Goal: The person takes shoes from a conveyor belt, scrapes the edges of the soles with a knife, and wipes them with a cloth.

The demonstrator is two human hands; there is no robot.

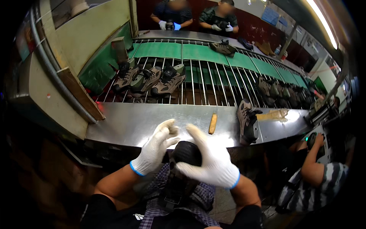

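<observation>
Near left, the left hand [152, 150] has loosely curled, seemingly empty fingers. Beside it sits a black rounded thing [187, 151]; the right hand [214, 162] spreads around it, perhaps for steadiness, grip unclear. Beyond, a yellow tool [212, 123] lies handily on the bench [164, 116].

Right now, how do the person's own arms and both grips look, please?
The left grip and right grip wear whitish gloves with bright blue edging at the wrist. The forearms are bare, with no cables visible; black sleeves cover the upper arms.
</observation>
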